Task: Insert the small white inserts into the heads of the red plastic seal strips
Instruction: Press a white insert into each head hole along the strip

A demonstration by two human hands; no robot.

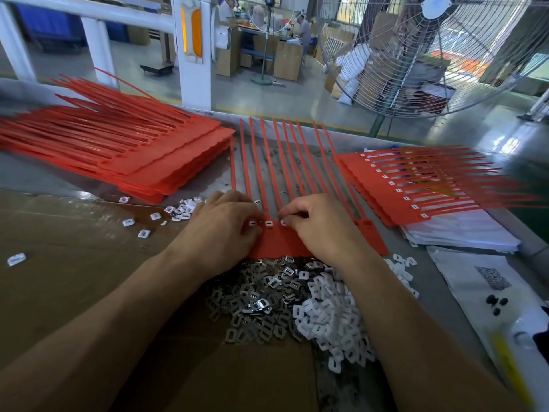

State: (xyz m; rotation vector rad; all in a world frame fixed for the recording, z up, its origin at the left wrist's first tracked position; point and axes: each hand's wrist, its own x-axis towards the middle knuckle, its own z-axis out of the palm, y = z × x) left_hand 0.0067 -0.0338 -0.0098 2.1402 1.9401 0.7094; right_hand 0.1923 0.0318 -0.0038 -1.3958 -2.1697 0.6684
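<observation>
A joined sheet of red seal strips (276, 242) lies in front of me, its tails fanning away toward the table's far edge. White inserts sit in two of its heads, one at the middle (269, 223). My left hand (219, 230) rests on the sheet's left end, fingertips curled at an insert (252, 223). My right hand (320, 224) pinches a white insert (283, 223) at the neighbouring head. Below the sheet lie a heap of white inserts (329, 316) and a heap of small metal clips (261, 295).
A thick stack of red strip sheets (124, 150) lies at the left. A sheet with inserts fitted (416, 185) rests on white papers (463, 233) at the right. Loose inserts (181, 209) scatter over the brown cardboard (74, 263). A large fan (430, 52) stands behind the table.
</observation>
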